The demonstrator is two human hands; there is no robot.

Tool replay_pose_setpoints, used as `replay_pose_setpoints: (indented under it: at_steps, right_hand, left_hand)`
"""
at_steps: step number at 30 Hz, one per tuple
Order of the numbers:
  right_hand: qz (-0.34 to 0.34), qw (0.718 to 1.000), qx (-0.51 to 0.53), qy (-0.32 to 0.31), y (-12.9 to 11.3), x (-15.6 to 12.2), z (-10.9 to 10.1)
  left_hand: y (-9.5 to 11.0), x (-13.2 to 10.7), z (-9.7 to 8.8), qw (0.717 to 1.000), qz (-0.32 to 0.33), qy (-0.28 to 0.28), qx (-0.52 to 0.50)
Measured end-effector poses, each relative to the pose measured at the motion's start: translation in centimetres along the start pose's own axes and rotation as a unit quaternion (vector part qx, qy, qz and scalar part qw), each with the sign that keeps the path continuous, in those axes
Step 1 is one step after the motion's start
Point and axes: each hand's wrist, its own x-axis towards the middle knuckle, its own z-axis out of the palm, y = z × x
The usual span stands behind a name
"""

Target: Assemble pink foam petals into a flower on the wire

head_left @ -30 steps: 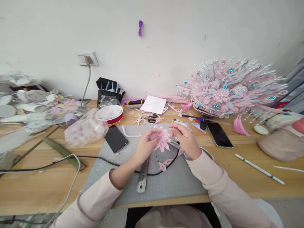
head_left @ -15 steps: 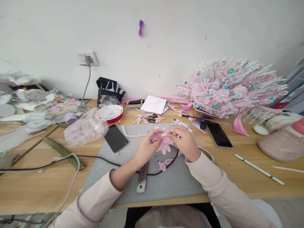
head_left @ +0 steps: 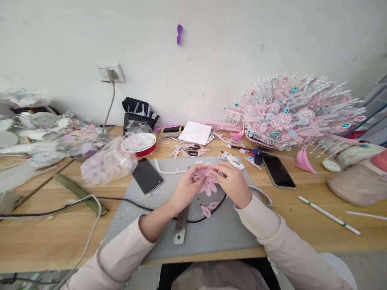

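Between my two hands, above the grey cutting mat (head_left: 145,225), is a pink fuzzy flower (head_left: 209,187) with looped petals. My left hand (head_left: 188,185) is closed on its left side, thumb and fingers pinching the petals. On the flower's upper right, my right hand (head_left: 232,179) pinches with fingertips; part of the flower is hidden behind them. Loose pink petal loops (head_left: 209,209) lie on the mat just below. A steel ruler (head_left: 180,229) rests under my left wrist, and a black cable (head_left: 196,220) curves across the mat.
A dark phone (head_left: 147,176) lies left, another phone (head_left: 278,171) right. Behind are black-handled scissors (head_left: 192,150), a white card (head_left: 195,133) and a red-rimmed bowl (head_left: 146,152). A large jewelled pink headdress (head_left: 284,117) stands back right. A white pen-like stick (head_left: 329,215) lies at right.
My right hand has shifted slightly left and down, its fingers now closer in against the flower. My left hand stays nearly in place.
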Motion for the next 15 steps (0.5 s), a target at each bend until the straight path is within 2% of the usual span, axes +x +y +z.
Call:
replay_pose_setpoints:
  at_steps: [11, 15]
  right_hand:
    - [-0.017, 0.999, -0.033, -0.010, 0.21, -0.34, 0.68]
    - [-0.010, 0.998, -0.042, 0.044, -0.51, -0.05, -0.26]
  left_hand:
    - [-0.39, 0.21, -0.06, 1.000, -0.014, 0.001, -0.010]
    - [-0.58, 0.81, -0.65, 1.000, -0.002, 0.013, -0.014]
